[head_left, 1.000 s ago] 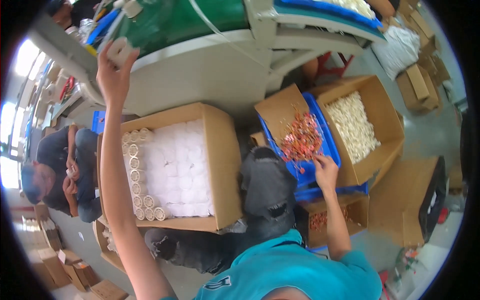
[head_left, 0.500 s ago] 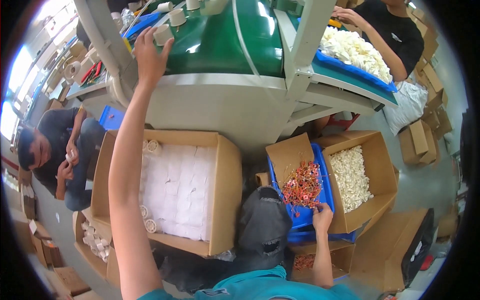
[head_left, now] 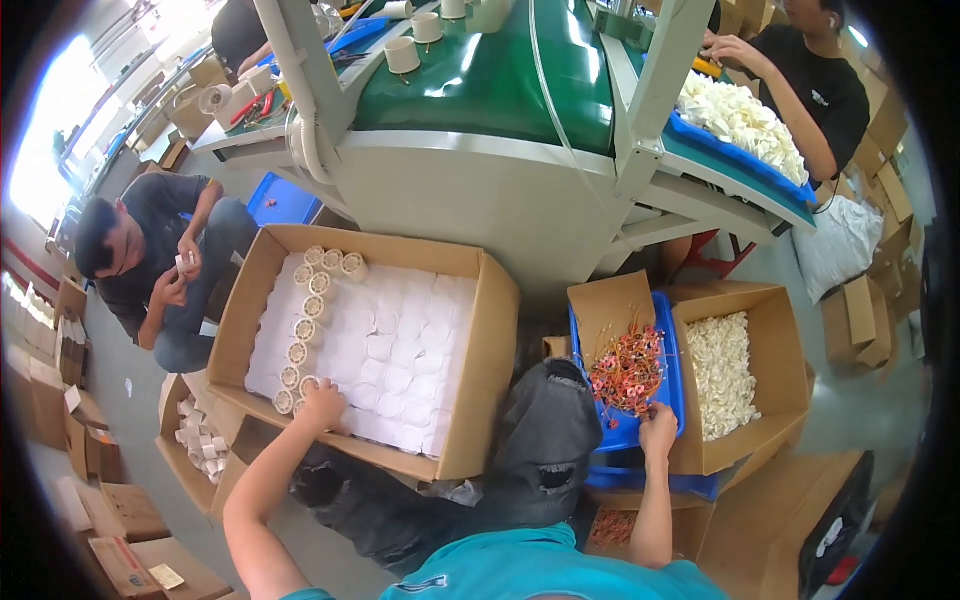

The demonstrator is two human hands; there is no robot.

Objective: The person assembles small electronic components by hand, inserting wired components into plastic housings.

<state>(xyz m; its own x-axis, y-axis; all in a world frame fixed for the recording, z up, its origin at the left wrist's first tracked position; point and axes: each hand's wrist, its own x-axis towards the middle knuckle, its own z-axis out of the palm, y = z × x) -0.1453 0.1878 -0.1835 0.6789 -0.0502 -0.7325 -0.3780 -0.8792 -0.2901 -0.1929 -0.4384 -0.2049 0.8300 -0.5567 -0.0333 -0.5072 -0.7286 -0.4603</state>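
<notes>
My left hand (head_left: 322, 407) reaches into a large cardboard box (head_left: 497, 350) on the left, its fingers closed around a white plastic cylinder (head_left: 309, 384) at the near end of a row. The other white cylinders (head_left: 312, 308) of that row stand on a white layer (head_left: 395, 345) with round outlines. My right hand (head_left: 657, 432) is at the near right of a blue tray (head_left: 672, 365). Its fingers are pinched together beside a tangle of small red parts with thin wires (head_left: 628, 368); what they hold is too small to tell.
A green conveyor belt (head_left: 480, 95) carries several white cylinders ahead. White pieces fill a cardboard box (head_left: 722, 380) at right and a blue tray (head_left: 745, 125) by a co-worker (head_left: 810, 90). Another person (head_left: 150, 255) crouches at left. A box of white cylinders (head_left: 200, 440) stands below.
My left hand has let go of a white cylinder on the belt and come down into the box. My right hand stays at the blue tray. The view has shifted slightly.
</notes>
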